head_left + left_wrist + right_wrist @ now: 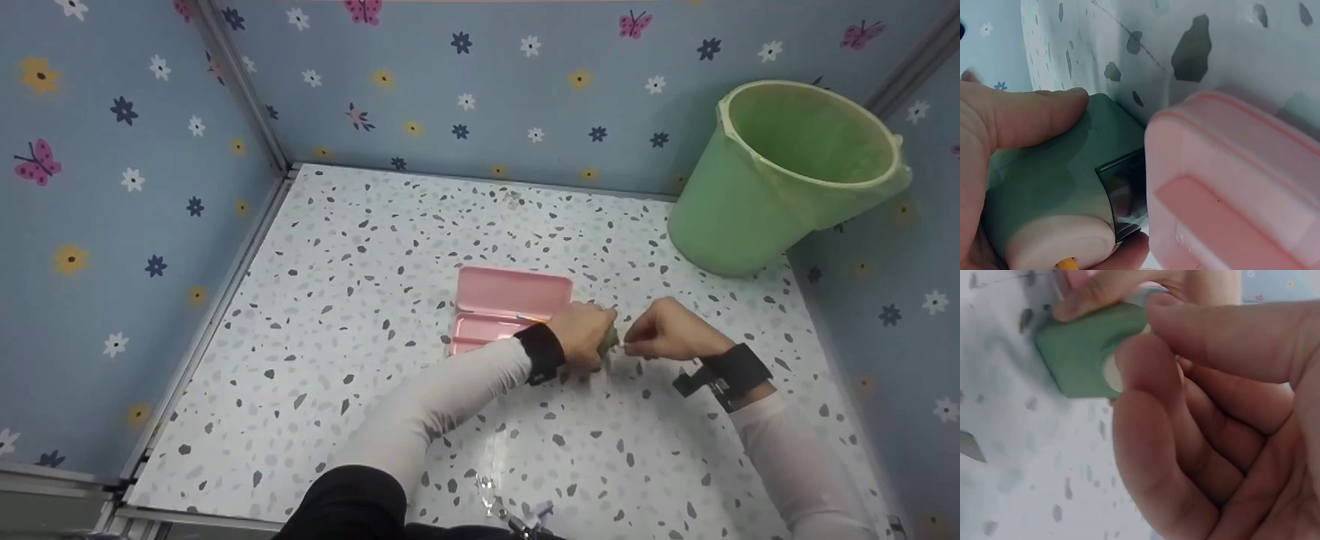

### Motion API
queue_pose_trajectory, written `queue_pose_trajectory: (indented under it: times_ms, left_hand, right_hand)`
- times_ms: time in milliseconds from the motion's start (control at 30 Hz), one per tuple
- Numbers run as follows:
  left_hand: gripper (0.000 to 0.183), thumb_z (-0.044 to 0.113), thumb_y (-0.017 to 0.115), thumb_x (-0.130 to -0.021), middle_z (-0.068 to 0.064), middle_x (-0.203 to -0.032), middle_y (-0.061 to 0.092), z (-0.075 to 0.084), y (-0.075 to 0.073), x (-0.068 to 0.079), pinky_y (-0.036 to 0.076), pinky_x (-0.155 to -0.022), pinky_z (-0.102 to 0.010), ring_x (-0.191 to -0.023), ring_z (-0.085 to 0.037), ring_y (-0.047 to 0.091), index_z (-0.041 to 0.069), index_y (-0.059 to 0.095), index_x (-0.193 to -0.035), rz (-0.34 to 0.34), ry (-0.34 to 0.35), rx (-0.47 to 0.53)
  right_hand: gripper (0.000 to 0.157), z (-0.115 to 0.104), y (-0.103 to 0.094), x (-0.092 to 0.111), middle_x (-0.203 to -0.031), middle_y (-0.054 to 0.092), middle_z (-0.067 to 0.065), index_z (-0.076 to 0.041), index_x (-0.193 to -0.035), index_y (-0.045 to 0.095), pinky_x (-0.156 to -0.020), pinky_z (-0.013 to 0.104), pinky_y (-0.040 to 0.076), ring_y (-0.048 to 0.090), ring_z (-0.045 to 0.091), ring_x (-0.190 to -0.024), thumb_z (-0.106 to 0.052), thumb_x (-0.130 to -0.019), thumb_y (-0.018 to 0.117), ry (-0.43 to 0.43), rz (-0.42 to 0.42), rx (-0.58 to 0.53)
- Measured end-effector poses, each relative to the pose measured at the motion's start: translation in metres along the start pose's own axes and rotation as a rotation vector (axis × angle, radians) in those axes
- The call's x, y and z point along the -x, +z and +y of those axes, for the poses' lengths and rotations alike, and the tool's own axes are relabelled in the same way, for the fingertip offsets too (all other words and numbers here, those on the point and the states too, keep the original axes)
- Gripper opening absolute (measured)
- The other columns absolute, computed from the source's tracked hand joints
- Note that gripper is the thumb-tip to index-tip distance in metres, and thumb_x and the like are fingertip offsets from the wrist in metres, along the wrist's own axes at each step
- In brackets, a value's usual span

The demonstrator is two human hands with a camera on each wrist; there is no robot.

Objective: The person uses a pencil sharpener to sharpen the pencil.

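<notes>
Table [360,300]: white, strewn with grey flecks of mixed size; brownish smudge [512,199] near the back edge; fine dark line across the surface in the left wrist view.

Walls [495,75]: three sides, pale blue, printed with white, yellow and navy flowers and pink butterflies. Metal strips [240,82] at the corners.

Bin [735,202]: green, paler rim, in the far right corner, well apart from the hands.

Case [514,289]: pink, lying open at mid-table, its near right part hidden by the left arm.

Sharpener [1050,174]: green, cream front, dark see-through drawer [1129,194]; just right of the case, at table level. Whether its base touches the table cannot be told.

Pencil [1067,263]: orange, its end in the cream front; the rest extends over the case.

Left hand [583,334]: wrapped about the sharpener's body.

Right hand [671,330]: fingers curled, thumb and fingertips pinching a small pale handle [621,346] at the sharpener's other end; the handle is mostly hidden.

Sleeves [450,397]: white on both forearms, with black bands [541,352] at the wrists.

Near edge: small metal piece [521,523], blurred.
</notes>
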State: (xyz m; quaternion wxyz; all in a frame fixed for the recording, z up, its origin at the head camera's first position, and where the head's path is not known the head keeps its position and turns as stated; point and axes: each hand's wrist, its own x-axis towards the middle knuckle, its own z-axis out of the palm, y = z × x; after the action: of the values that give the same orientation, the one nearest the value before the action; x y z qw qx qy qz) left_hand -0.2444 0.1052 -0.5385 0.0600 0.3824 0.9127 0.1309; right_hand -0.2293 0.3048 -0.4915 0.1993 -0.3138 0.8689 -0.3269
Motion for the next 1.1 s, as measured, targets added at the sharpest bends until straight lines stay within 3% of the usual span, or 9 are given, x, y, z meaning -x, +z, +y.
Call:
queue_pose_trajectory:
  times_ms: [233, 467, 533, 633, 733, 867, 933, 1100]
  left_hand:
    - [0.055, 0.036, 0.079, -0.053, 0.006, -0.079, 0.049, -0.001, 0.001, 0.002, 0.041, -0.056, -0.029, -0.068, -0.013, 0.048, 0.021, 0.048, -0.096, -0.011, 0.016, -0.006]
    - [0.056, 0.037, 0.080, -0.053, 0.007, -0.077, 0.049, -0.003, 0.003, 0.001, 0.042, -0.059, -0.028, -0.068, -0.013, 0.049, 0.021, 0.047, -0.095, 0.005, 0.020, -0.058]
    - [0.056, 0.036, 0.080, -0.053, 0.006, -0.078, 0.049, -0.002, 0.002, 0.001, 0.042, -0.060, -0.027, -0.069, -0.013, 0.049, 0.020, 0.048, -0.096, 0.013, 0.019, -0.051]
    - [0.056, 0.037, 0.079, -0.054, 0.005, -0.080, 0.050, 0.000, 0.001, 0.000, 0.042, -0.060, -0.027, -0.070, -0.013, 0.049, 0.019, 0.048, -0.098, 0.021, 0.036, -0.044]
    - [0.058, 0.037, 0.079, -0.055, 0.004, -0.082, 0.050, 0.002, 0.000, -0.001, 0.042, -0.060, -0.027, -0.071, -0.014, 0.049, 0.018, 0.048, -0.100, 0.011, 0.026, -0.040]
    - [0.066, 0.034, 0.079, -0.055, 0.002, -0.087, 0.050, -0.001, -0.001, -0.001, 0.043, -0.062, -0.028, -0.074, -0.015, 0.049, 0.017, 0.046, -0.108, 0.007, 0.009, -0.039]
    - [0.076, 0.034, 0.081, -0.055, 0.000, -0.094, 0.049, -0.004, 0.000, 0.002, 0.043, -0.067, -0.028, -0.080, -0.016, 0.049, 0.016, 0.042, -0.119, 0.031, 0.033, -0.020]
    - [0.091, 0.039, 0.078, -0.062, -0.002, -0.118, 0.043, -0.012, -0.002, 0.018, 0.036, -0.086, -0.028, -0.103, -0.017, 0.043, 0.014, 0.031, -0.135, 0.198, 0.180, 0.084]
  right_hand:
    - [0.009, 0.000, -0.013, -0.007, -0.067, 0.064, -0.010, -0.014, -0.082, 0.073, -0.046, 0.028, 0.048, 0.059, 0.008, -0.053, -0.018, -0.075, 0.075, -0.006, 0.146, 0.109]
    - [0.004, 0.020, 0.000, -0.021, -0.061, 0.062, -0.011, -0.015, -0.076, 0.074, -0.045, 0.030, 0.046, 0.057, 0.008, -0.050, -0.017, -0.073, 0.075, 0.062, 0.259, 0.171]
    - [0.004, 0.029, 0.008, -0.025, -0.058, 0.061, -0.012, -0.017, -0.074, 0.073, -0.045, 0.029, 0.045, 0.055, 0.008, -0.049, -0.014, -0.072, 0.074, 0.099, 0.233, 0.185]
    - [0.009, 0.038, 0.018, -0.027, -0.053, 0.058, -0.012, -0.017, -0.068, 0.072, -0.042, 0.029, 0.044, 0.053, 0.011, -0.046, -0.008, -0.067, 0.072, 0.167, 0.118, 0.167]
    - [0.010, 0.040, 0.024, -0.025, -0.049, 0.056, -0.010, -0.015, -0.062, 0.069, -0.039, 0.031, 0.043, 0.051, 0.013, -0.043, -0.005, -0.064, 0.068, 0.183, 0.054, 0.149]
    - [0.010, 0.035, 0.027, -0.025, -0.049, 0.055, -0.012, -0.014, -0.061, 0.068, -0.040, 0.031, 0.043, 0.050, 0.012, -0.042, -0.005, -0.064, 0.069, 0.138, 0.085, 0.186]
    - [0.010, 0.033, 0.028, -0.025, -0.048, 0.053, -0.014, -0.014, -0.061, 0.068, -0.039, 0.031, 0.042, 0.049, 0.011, -0.041, -0.005, -0.065, 0.070, 0.119, 0.105, 0.218]
    - [0.010, 0.032, 0.032, -0.023, -0.049, 0.053, -0.015, -0.015, -0.062, 0.068, -0.041, 0.030, 0.041, 0.049, 0.010, -0.042, -0.010, -0.068, 0.073, 0.113, 0.137, 0.283]
